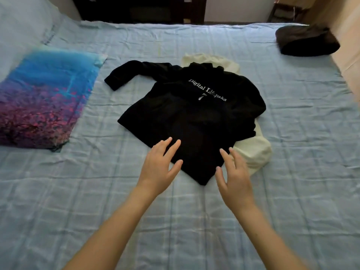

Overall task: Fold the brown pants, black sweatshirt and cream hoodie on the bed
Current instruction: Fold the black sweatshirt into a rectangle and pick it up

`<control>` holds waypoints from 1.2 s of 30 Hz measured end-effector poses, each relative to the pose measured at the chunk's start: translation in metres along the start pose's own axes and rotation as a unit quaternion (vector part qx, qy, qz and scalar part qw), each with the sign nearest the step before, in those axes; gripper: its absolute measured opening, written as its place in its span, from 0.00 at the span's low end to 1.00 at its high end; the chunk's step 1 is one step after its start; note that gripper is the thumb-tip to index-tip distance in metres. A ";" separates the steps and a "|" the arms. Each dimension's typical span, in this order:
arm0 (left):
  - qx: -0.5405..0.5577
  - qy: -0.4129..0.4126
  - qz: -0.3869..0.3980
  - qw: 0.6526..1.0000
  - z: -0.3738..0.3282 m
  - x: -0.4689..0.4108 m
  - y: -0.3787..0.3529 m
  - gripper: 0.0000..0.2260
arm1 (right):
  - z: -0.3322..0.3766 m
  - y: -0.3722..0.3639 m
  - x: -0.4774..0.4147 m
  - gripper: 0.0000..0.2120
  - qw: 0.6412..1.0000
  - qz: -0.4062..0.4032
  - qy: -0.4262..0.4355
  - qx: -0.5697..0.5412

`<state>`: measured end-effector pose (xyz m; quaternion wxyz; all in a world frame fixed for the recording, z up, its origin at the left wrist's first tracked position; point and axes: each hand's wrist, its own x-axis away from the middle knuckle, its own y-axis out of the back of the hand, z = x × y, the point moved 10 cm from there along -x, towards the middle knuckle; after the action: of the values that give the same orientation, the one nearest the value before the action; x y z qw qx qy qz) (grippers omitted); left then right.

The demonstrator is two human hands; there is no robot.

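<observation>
The black cotton sweatshirt with white lettering (187,117) is lying spread in the middle of the light blue checked bed sheet (194,221), straight ahead of both hands. Its long axis is running from the near hem to the far collar, turned slightly so that one hem corner is pointing toward the person. One sleeve is stretching out to the far left, while the right side is looking bunched. The left hand (159,164) and the right hand (235,176) are both reaching forward with fingers spread wide and holding nothing. The left is hovering over the hem's near left edge and the right over its near right edge, with the pointed corner lying between them, so both hands look about equally near. The soft cream hoodie (253,151) is lying crumpled beneath the sweatshirt, showing at its right and far edges. The dark brown pants (305,40) are sitting in a compact bundle at the far right, well apart. A blue and purple printed pillow (44,98) is resting at the left.
</observation>
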<state>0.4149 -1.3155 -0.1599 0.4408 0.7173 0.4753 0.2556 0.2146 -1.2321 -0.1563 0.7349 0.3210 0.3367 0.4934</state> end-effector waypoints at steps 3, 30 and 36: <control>-0.011 0.007 0.001 1.000 0.054 -0.046 -0.067 0.26 | -0.037 -0.080 -0.027 0.25 1.000 0.020 -0.009 0.022; 0.342 0.314 -0.164 0.870 0.193 -0.049 -0.186 0.33 | -0.152 -0.215 0.012 0.31 0.944 0.073 -0.300 -0.114; 0.491 0.329 -0.125 0.797 0.206 -0.058 -0.200 0.30 | -0.155 -0.210 0.015 0.31 0.920 0.044 -0.287 -0.263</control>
<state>0.4616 -1.4163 -0.4309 -0.1250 0.6445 0.7391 0.1509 0.1997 -1.2613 -0.4156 0.8356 0.2585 -0.0454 0.4825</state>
